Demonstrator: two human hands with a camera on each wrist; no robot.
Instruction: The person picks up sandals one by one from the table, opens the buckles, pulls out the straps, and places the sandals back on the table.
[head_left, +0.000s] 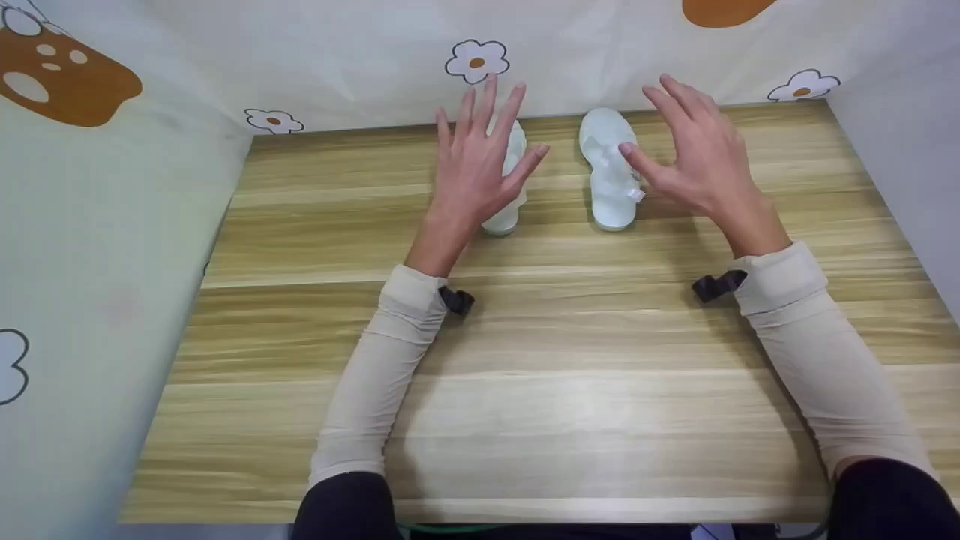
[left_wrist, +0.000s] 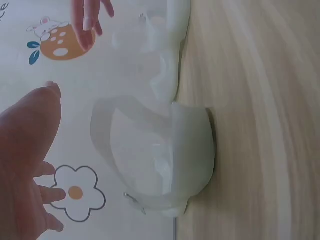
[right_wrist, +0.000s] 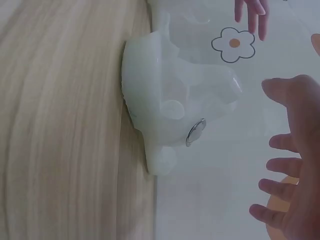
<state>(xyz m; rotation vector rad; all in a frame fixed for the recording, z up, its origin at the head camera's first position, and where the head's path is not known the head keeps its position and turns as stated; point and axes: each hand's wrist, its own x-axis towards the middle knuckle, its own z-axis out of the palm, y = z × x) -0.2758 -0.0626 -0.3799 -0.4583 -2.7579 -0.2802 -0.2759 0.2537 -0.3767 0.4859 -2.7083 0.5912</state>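
Left hand (head_left: pixel 474 165): was held with fingers spread wide, above the left sandal (head_left: pixel 502 219) and apart from it, partly covering it in the head view.
Right hand (head_left: pixel 705 154): was raised just beside the right sandal (head_left: pixel 615 202), thumb and fingers wide apart, clear of it.
Sandals: both lay pale green, side by side with a gap between them, near the far edge of the table (head_left: pixel 570 337).
Backdrop (head_left: pixel 360 67): rose behind the table, printed with flowers.

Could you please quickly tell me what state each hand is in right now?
Left hand: open, holding nothing, near the left shoe.
Right hand: open, holding nothing, near the right shoe.
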